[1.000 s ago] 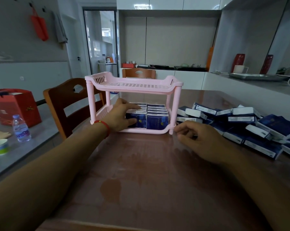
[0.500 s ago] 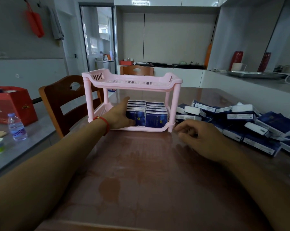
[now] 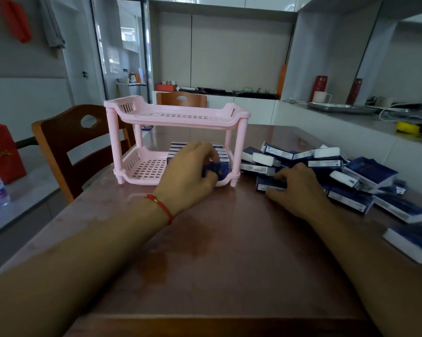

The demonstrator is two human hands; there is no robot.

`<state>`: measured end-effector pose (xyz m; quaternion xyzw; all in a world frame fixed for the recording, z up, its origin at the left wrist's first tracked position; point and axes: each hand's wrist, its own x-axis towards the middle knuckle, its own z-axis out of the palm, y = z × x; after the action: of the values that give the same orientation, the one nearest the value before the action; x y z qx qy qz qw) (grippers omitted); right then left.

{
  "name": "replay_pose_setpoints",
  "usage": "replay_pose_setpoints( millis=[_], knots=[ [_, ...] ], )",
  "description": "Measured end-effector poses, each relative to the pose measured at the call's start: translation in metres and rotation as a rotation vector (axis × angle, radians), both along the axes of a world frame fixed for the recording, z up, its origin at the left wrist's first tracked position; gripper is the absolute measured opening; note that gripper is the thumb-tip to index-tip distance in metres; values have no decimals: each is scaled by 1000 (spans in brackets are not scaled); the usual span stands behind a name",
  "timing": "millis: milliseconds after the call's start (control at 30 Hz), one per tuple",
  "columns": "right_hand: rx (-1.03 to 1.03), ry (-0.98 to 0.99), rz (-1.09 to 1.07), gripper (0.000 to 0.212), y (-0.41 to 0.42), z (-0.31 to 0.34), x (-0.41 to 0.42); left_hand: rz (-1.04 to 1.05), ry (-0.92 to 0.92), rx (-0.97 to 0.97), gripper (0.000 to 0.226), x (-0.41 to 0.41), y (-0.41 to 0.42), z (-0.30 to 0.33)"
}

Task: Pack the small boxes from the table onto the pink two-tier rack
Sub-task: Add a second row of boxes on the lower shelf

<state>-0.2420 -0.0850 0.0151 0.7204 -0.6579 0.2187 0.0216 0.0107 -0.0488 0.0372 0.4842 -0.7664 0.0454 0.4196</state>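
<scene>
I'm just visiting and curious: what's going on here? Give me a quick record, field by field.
Rack: pink two-tier plastic rack on the brown table
Top tier: no boxes visible
Bottom tier: blue boxes stacked at its right side
Left hand: grips a blue box at the bottom tier's front
Right hand: rests on a blue-and-white box in the loose pile
Pile: right of the rack, unpacked
</scene>
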Motion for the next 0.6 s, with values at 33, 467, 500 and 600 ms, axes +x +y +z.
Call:
replay_pose_setpoints(
  millis=[33, 467, 500, 600],
  knots=[
    [24, -16, 22, 48, 3, 2, 0, -50, -6, 18, 25, -7, 2, -4],
    [176, -361, 478, 50, 32, 16, 28, -213, 86, 506, 56, -12, -10, -21],
    [120, -422, 448, 41, 27, 13, 26, -229, 130, 520, 56, -9, -11, -21],
    [-195, -433, 255, 30, 6, 6, 11, -244, 188, 523, 54, -4, -13, -18]
  ],
)
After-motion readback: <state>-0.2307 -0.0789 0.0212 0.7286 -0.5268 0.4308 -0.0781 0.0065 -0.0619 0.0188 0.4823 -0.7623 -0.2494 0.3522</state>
